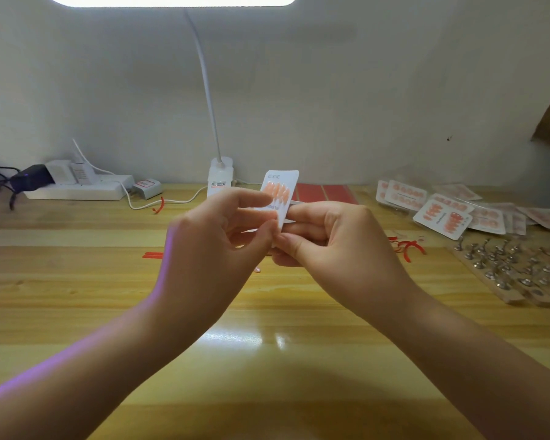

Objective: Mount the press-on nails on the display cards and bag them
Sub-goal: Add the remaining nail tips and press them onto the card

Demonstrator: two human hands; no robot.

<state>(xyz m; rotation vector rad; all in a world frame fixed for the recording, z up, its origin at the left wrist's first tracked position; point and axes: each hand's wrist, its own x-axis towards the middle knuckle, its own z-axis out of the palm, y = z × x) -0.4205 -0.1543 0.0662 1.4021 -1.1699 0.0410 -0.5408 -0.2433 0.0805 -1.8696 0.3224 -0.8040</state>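
Glossy wooden table (267,360); white paper card (285,181)

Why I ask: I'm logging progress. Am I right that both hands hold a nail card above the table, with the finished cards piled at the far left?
Not quite. Both the left hand and right hand do hold the card above the table, but the head view shows the finished cards piled at the far right.

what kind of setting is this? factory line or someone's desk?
Most likely a small home or workshop packing desk, not a factory line: a wooden table against a plain wall, a clip-on desk lamp, a power strip, and a loose pile of finished nail cards at the right.
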